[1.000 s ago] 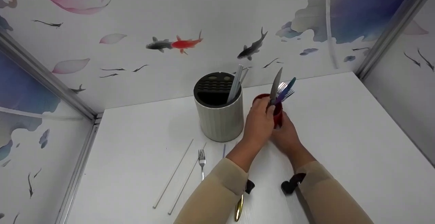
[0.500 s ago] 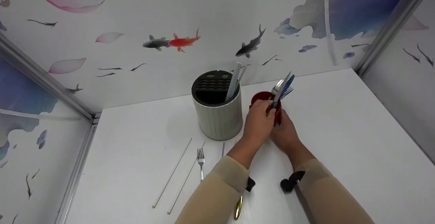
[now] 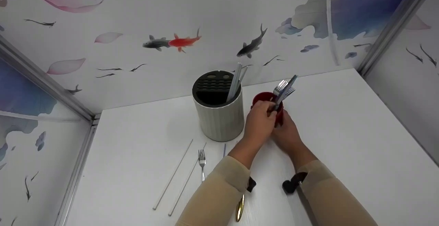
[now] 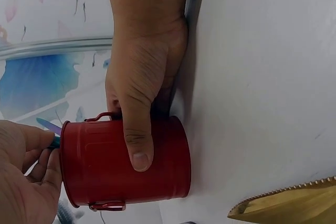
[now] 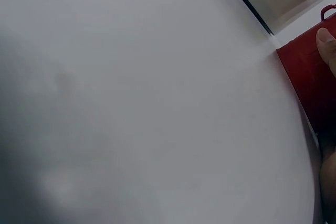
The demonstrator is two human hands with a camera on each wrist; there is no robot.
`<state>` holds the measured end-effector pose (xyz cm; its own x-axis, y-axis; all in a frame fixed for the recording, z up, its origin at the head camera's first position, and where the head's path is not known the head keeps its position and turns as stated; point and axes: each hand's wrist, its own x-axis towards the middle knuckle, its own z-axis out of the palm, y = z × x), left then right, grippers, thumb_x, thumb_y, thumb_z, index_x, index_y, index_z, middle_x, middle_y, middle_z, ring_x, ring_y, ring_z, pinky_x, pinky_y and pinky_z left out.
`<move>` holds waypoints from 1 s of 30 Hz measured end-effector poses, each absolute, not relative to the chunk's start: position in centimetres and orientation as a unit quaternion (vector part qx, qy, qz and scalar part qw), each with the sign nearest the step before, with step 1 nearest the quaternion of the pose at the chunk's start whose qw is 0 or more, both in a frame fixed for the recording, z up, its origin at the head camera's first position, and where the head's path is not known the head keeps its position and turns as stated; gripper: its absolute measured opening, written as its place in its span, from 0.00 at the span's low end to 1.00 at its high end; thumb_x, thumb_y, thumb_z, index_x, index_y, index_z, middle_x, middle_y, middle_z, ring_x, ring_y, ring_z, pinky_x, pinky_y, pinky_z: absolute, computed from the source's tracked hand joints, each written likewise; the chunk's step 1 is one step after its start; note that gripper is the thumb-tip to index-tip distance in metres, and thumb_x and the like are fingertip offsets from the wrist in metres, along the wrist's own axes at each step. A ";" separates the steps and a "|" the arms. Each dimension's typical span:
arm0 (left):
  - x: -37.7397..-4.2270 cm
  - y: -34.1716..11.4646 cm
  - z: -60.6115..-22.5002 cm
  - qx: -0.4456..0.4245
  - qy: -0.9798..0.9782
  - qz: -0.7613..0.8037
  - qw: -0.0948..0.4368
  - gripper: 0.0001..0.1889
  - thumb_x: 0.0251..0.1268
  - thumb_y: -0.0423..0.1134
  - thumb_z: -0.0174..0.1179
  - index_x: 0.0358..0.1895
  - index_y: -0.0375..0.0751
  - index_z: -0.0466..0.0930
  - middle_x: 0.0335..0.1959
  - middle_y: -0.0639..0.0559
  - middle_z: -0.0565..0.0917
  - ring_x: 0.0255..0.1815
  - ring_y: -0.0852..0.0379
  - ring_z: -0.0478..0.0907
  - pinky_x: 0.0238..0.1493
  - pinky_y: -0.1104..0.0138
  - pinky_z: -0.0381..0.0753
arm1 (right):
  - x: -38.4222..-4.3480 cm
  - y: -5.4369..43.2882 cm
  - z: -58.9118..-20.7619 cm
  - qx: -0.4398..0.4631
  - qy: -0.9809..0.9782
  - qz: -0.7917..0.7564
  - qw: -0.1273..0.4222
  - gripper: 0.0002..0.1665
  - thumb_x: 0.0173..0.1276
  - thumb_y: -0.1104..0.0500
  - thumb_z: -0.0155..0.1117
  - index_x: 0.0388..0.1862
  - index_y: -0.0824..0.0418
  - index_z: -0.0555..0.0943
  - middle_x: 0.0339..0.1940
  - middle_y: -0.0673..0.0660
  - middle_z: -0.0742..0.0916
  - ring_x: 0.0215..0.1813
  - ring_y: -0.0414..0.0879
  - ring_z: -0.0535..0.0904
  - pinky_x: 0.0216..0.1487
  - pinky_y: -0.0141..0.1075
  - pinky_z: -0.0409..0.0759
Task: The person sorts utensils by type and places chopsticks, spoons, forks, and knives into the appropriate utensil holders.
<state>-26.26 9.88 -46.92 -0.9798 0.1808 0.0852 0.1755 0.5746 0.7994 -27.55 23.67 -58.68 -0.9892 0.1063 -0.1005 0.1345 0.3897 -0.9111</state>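
Observation:
In the head view a red metal cup (image 3: pixel 279 117) with small side handles stands near the back of the table. My right hand (image 3: pixel 288 135) grips the cup round its side; its thumb lies along the wall in the left wrist view. At the cup's rim my left hand (image 3: pixel 258 121) pinches a knife (image 3: pixel 286 88), whose blade points up and right. Forks (image 3: pixel 280 87) stick out beside the blade, tines upward. A teal and purple piece (image 4: pixel 48 125) shows by the left fingers in the left wrist view. The lower ends of the cutlery are hidden.
Left of the cup stands a ribbed pale holder (image 3: pixel 219 123) with a black slotted lid and white sticks (image 3: pixel 234 83). Thin rods (image 3: pixel 173 174), a fork (image 3: pixel 202 159) and a gold handle (image 3: pixel 240 209) lie on the white table (image 3: pixel 360 143). A patterned wall (image 3: pixel 212 10) rises behind.
The knife blade has tilted to the right and turned edge-on, now overlapping the teal and purple piece. Both hands stay at the cup. The head view has shifted slightly.

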 end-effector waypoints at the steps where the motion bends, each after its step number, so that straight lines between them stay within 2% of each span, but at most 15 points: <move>1: -26.3 9.9 -46.9 0.099 0.887 0.451 0.004 0.15 0.77 0.39 0.61 0.62 0.48 0.84 0.57 0.54 0.84 0.56 0.62 0.82 0.62 0.67 0.84 | -27.5 23.7 -58.6 0.071 0.831 -0.551 0.012 0.61 0.59 0.32 0.76 0.85 0.42 0.55 0.84 0.50 0.67 0.85 0.51 0.57 0.83 0.57 0.59; 10: -26.1 9.9 -47.0 0.084 0.872 0.482 0.019 0.14 0.77 0.40 0.61 0.61 0.48 0.83 0.56 0.56 0.83 0.54 0.64 0.81 0.60 0.69 0.85 | -27.6 23.6 -58.6 0.064 0.827 -0.558 0.003 0.61 0.60 0.35 0.77 0.85 0.48 0.56 0.83 0.52 0.67 0.84 0.50 0.59 0.83 0.54 0.60; 21: -26.1 9.7 -47.2 0.087 0.874 0.479 0.008 0.14 0.76 0.41 0.62 0.60 0.48 0.83 0.57 0.54 0.83 0.55 0.63 0.82 0.61 0.69 0.84 | -27.5 23.6 -58.4 0.080 0.835 -0.544 0.026 0.63 0.59 0.35 0.78 0.86 0.43 0.52 0.85 0.51 0.65 0.86 0.53 0.57 0.83 0.59 0.58; 30: -25.7 9.5 -46.8 0.083 0.871 0.484 0.011 0.14 0.77 0.42 0.62 0.61 0.47 0.83 0.57 0.53 0.83 0.55 0.61 0.81 0.61 0.68 0.84 | -27.5 23.7 -58.5 0.071 0.839 -0.539 0.024 0.64 0.60 0.34 0.77 0.87 0.44 0.51 0.85 0.52 0.64 0.86 0.53 0.55 0.84 0.59 0.56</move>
<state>-25.72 9.52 -46.82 -0.9860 0.1550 0.0612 0.1339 0.5183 0.8446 -27.55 23.73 -58.47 -0.9887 0.0934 -0.1172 0.1454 0.4080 -0.9013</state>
